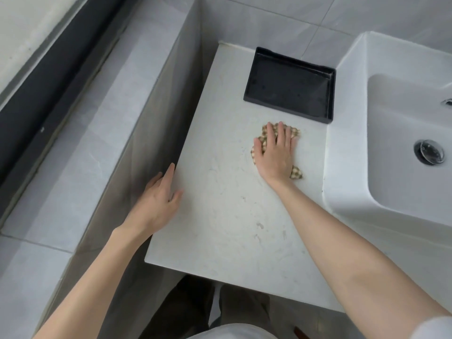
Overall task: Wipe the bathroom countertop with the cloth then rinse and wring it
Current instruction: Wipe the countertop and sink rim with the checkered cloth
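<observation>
Right hand (275, 152) is lying flat, fingers straight and spread, pressing down on the small brown-and-cream checked cloth (294, 132); nothing is being gripped. Cloth is sitting bunched under the palm on the white, faintly veined stone countertop (220, 241), toward its right side, just in front of the black rectangular shallow tray (288, 85) and near the wall of the white ceramic basin (347, 133).

Left hand (159, 199) is resting relaxed and open at the countertop's left edge, holding nothing, apparently bracing.

Judging the step: wiping is under way; rinsing and wringing are not yet begun. Grey smudges (259, 225) are showing nearer the front edge, well apart from the cloth.

Risks from here:
- Cloth is being held by pressure alone, so a quick stroke could be leaving it behind or rolling it up under the palm
- A forward push could be knocking the tray, which looks loose on the surface, and shoving it toward the back wall
- Strokes toward the basin could be packing dirt into the seam where it meets the counter
- Front smudges could be getting missed if passes are staying in the far half

Writing: no brand, label or lettering is showing on cloth, tray, basin or the round metal drain stopper (428, 152)
</observation>
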{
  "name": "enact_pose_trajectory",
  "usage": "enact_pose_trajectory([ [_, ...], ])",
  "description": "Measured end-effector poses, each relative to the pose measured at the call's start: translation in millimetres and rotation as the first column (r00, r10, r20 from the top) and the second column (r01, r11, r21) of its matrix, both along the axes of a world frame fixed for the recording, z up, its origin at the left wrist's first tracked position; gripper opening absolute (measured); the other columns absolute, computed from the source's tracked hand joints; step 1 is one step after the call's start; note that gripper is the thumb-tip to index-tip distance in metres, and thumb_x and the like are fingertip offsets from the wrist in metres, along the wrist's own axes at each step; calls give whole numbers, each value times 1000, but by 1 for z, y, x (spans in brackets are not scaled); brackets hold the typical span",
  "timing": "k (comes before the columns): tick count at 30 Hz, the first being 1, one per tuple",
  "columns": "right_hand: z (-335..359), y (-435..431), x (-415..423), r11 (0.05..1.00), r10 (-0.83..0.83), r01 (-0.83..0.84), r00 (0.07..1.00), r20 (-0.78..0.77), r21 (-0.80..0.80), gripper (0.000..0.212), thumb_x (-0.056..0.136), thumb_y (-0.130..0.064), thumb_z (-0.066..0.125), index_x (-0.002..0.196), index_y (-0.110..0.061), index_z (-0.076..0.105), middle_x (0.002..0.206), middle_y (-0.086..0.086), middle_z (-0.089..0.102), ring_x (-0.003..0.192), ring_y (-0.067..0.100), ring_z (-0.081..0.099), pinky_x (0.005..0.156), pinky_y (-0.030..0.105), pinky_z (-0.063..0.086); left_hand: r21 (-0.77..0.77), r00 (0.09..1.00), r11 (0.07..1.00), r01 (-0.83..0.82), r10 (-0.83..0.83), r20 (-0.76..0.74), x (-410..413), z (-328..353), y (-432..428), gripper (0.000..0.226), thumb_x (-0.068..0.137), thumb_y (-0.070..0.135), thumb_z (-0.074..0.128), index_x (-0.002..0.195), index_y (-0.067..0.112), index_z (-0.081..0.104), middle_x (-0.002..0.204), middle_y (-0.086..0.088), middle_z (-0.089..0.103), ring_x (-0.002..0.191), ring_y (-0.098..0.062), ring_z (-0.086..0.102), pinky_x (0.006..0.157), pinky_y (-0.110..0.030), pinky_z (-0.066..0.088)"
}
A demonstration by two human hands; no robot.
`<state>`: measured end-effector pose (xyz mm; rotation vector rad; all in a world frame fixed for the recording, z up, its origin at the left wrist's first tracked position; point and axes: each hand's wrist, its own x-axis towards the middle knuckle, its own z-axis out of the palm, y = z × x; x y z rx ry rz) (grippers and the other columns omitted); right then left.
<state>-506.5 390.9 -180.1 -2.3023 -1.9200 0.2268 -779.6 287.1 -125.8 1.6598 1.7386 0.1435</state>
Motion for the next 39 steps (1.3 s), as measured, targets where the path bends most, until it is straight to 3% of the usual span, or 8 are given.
enact_pose_trajectory([
  [6,6,-18,-111,847,531,-531,847,-34,21,54,100,-42,25,148,-17,30,157,9,24,146,26,17,121,43,8,-7,999,1000,2,-2,49,-5,-7,0,61,99,19,32,152,19,3,158,0,20,147,-15,7,111,-24,14],
  [11,3,-47,-96,769,638,-639,767,-62,3,53,102,-38,29,151,-19,22,160,6,16,148,21,8,122,38,2,-22,999,1000,14,-14,32,-8,-8,4,61,99,18,34,152,18,4,158,-3,21,147,-18,11,115,-30,16],
  [17,3,-70,28,971,238,-237,971,28,-31,56,100,-46,16,152,-24,14,161,3,9,148,20,4,121,41,3,8,1000,1000,0,0,17,-4,1,11,59,98,19,35,152,18,10,152,-5,36,139,-23,34,106,-28,31],
  [25,3,-15,44,991,-131,130,991,-25,-10,58,96,-44,26,149,-18,27,159,10,17,147,28,10,120,46,9,35,997,999,-36,34,68,-3,2,12,66,96,11,36,152,28,6,147,-4,42,127,-23,45,88,-22,37],
  [29,6,-21,-36,974,225,-224,974,-28,32,60,96,-44,29,150,-17,27,159,10,18,147,26,12,120,45,10,7,981,990,-141,139,133,-4,-2,9,70,92,2,35,151,31,12,147,5,43,114,-21,51,81,-19,38],
  [33,3,-52,-101,769,638,-639,764,-97,17,60,97,-44,36,150,-19,25,160,7,16,148,22,8,121,42,6,-19,968,979,-205,206,143,1,1,6,69,91,-1,32,151,29,15,148,6,42,129,-17,42,90,-19,36],
  [36,0,-40,-95,656,754,-755,653,-69,21,58,99,-43,36,150,-18,26,160,6,17,148,21,10,122,37,2,-17,954,967,-255,254,157,7,5,8,65,94,3,35,151,28,17,146,2,44,131,-15,42,94,-17,32],
  [39,1,-3,-92,684,730,-728,680,-77,55,56,98,-42,35,148,-17,32,158,6,23,147,22,15,121,35,3,25,951,958,-285,279,133,13,5,12,59,95,10,38,150,24,22,143,-3,46,129,-17,44,96,-21,36],
])
